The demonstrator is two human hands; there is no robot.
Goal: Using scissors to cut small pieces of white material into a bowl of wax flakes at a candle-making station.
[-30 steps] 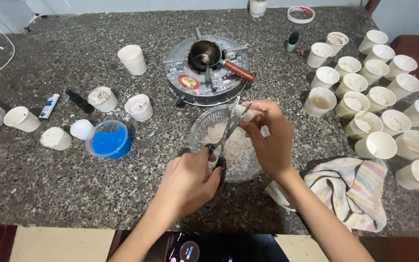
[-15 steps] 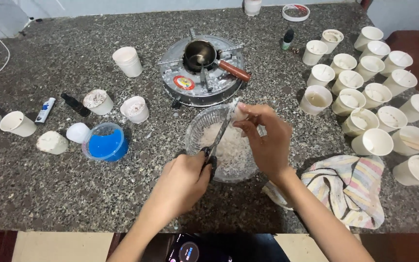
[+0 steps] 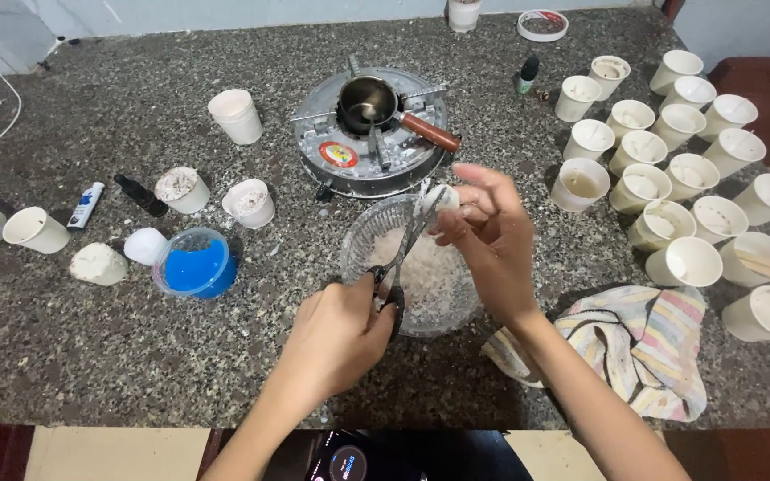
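**Cutting a white lump over the bowl**

Gripping black-handled scissors point(image 3: 400, 267), the left hand point(image 3: 340, 334) is closed around the handles at the near rim of a clear bowl point(image 3: 360, 245). The blades slant up and away across the bowl toward the right hand point(image 3: 492, 245). That hand pinches a small white lump point(image 3: 443, 198) between thumb and forefingers, with the remaining fingers spread loosely; the lump sits above the bowl's far right edge, and the blade tips meet it there. Whether the blades are apart or together cannot be told. White flakes point(image 3: 430, 285) lie in the bowl, directly under both hands.

The bowl stands on a speckled tabletop point(image 3: 135, 356). Just beyond it is a round metal stove point(image 3: 340, 147) carrying a small pot point(image 3: 367, 98) with a brown handle. To the left sit a blue-filled tub point(image 3: 194, 265) and several white cups point(image 3: 235, 116). A large cluster of paper cups point(image 3: 670, 178) fills the right side, and a striped cloth point(image 3: 634, 343) lies near the right forearm.
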